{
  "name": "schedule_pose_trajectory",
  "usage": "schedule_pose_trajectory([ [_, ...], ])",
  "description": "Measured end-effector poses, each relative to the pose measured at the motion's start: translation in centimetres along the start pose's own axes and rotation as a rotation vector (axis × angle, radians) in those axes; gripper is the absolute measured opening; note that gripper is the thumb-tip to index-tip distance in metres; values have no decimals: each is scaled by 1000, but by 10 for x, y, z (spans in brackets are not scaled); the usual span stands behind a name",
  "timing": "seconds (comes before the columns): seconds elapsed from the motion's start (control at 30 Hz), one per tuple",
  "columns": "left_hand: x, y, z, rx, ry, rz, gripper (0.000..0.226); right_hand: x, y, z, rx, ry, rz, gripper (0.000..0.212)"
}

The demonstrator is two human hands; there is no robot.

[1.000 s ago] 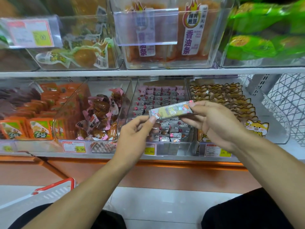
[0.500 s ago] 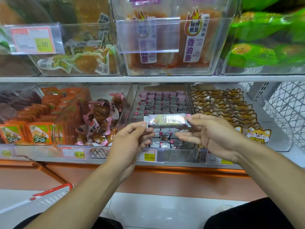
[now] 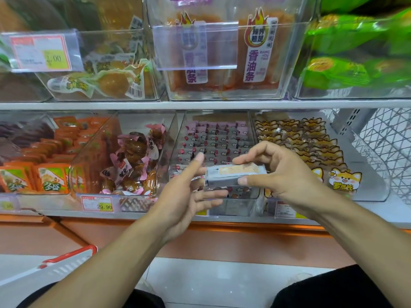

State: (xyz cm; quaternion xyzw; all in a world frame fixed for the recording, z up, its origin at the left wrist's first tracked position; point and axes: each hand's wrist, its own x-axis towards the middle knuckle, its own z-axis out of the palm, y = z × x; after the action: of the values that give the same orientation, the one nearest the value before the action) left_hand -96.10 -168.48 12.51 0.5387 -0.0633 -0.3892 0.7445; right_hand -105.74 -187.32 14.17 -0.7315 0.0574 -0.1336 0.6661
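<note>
Pinching snack packet, right hand clamped on it, long axis left-to-right, left hand fingers straight

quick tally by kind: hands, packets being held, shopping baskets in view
hands: 2, left hand and right hand
packet, in the right hand's grip: 1
shopping basket: 1
total: 4

Showing "29.90" on the price tag well below the shelf board; bearing "香油条" and "XIANG YOU TIAO" on the packet label just above it; blurring unreadably on the snack bar below.
</note>
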Motion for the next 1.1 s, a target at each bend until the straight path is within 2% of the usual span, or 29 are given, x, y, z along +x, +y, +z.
schedule_pose_trajectory([
  [0.1,0,-3,3,2,1,42,41,-3,4,-3,-89,-35,-88,45],
  [0.2,3,-4,2,1,23,163,35,-2,7,-5,-113,86,-11,50],
  [0.27,4,-2,1,29,29,254,38,0,7,-5,22,90,119,58],
  [0.33,6,-2,0,94,44,349,39,0,6,-5,232,26,276,66],
  [0.4,5,-4,0,230,57,431,39,-1,2,-5,336,-31,374,59],
  [0.47,2,-7,3,355,56,494,42,-2,1,-4,354,-20,387,45],
  [0.53,3,-10,4,348,30,490,50,-2,1,-4,347,47,366,30],
  [0.6,4,-11,6,298,8,406,52,-2,0,-4,349,92,335,18],
  [0.7,6,-13,11,227,15,272,38,-2,-2,-6,359,103,283,25],
  [0.8,9,-14,13,227,62,262,26,-3,-3,-8,397,157,249,34],
  [0.93,12,-14,15,454,80,349,30,-4,-2,-12,326,274,135,26],
  [1.03,14,-20,19,627,75,403,35,-6,-4,-19,55,353,-34,23],
  [1.1,18,-26,18,910,108,476,34,-9,-4,-25,-134,364,-132,26],
])
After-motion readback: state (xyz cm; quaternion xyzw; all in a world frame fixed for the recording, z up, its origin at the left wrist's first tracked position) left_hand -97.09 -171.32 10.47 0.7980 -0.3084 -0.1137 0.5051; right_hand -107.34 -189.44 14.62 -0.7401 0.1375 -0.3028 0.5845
